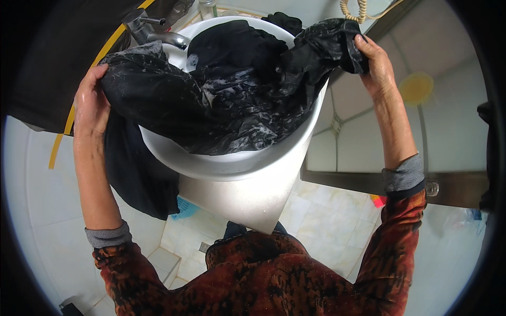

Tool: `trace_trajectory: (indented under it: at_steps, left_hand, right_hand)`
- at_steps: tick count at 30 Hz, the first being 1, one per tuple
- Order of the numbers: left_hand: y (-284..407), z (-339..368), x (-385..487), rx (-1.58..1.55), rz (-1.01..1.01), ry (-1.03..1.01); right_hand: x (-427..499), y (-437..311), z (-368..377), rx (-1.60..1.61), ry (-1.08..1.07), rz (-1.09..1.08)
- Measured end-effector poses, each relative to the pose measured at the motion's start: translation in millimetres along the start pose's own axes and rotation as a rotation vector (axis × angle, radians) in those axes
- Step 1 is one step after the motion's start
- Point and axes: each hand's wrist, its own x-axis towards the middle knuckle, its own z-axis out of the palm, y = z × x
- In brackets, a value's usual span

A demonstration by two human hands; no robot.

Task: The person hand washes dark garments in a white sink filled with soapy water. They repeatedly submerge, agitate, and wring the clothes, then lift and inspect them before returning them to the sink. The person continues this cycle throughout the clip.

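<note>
A wet black garment [166, 98] streaked with soap suds is stretched across a white washbasin [174, 162]. My left hand [91, 98] grips its left end beside the chrome faucet [170, 38]. The other end is bunched in my right hand [375, 63], past the basin's right rim. More dark cloth [233, 43] lies in the back of the basin, under or behind the garment. Below my left hand, dark fabric [138, 170] hangs over the left side of the basin; whether it belongs to the same garment I cannot tell.
A bottle [208, 8] and a small black cloth [282, 23] sit behind the basin. The white counter [253, 201] narrows to a corner near my body. At the right stands a door or panel with a dark frame [355, 181]. A coiled cord [354, 12] hangs above. A blue plastic item [185, 208] is low down.
</note>
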Motion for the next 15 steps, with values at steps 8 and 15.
trace_trajectory:
  at_steps: [8,15]
  left_hand:
    - [-30.2,46.5,-7.0,1.237,0.372,-0.279]
    - [-113.2,115.5,-1.4,0.862,0.497,-0.688]
  right_hand:
    - [0.5,-50.0,43.8,0.046,0.001,-0.093]
    - [-6.1,-71.8,92.5,0.151,-0.082,-0.004]
